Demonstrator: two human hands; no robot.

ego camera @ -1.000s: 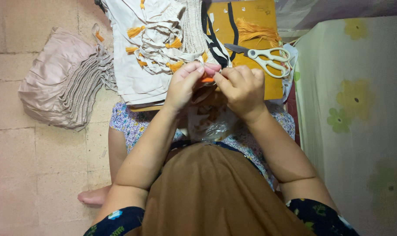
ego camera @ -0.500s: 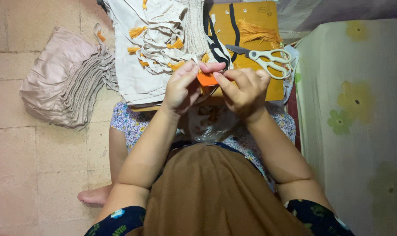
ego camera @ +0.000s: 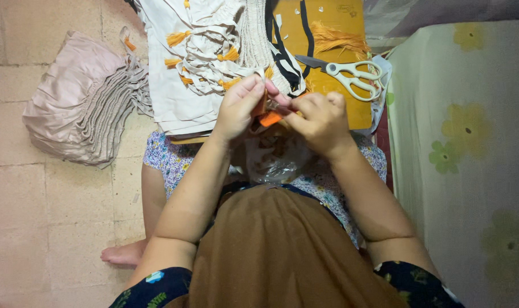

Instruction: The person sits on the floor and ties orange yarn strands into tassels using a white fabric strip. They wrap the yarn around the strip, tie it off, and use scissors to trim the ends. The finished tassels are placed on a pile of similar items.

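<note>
My left hand (ego camera: 239, 105) and my right hand (ego camera: 322, 117) meet over my lap and pinch a small orange tassel (ego camera: 269, 118) between their fingertips. A thin cream cord runs from the tassel toward the stack of cream cloth pieces (ego camera: 196, 63) lying in front of me, which carry several orange tassels. Both hands have their fingers closed on the tassel and cord.
White-handled scissors (ego camera: 350, 74) lie on a yellow-brown board (ego camera: 328, 34) beside loose orange threads (ego camera: 336, 41). A pile of folded pinkish cloth (ego camera: 79, 111) sits on the tiled floor at left. A floral-covered mattress (ego camera: 465, 159) runs along the right. A clear plastic bag (ego camera: 273, 159) rests in my lap.
The hands have shifted slightly; the orange tassel now shows lower between the fingertips, and my right hand has turned a little.
</note>
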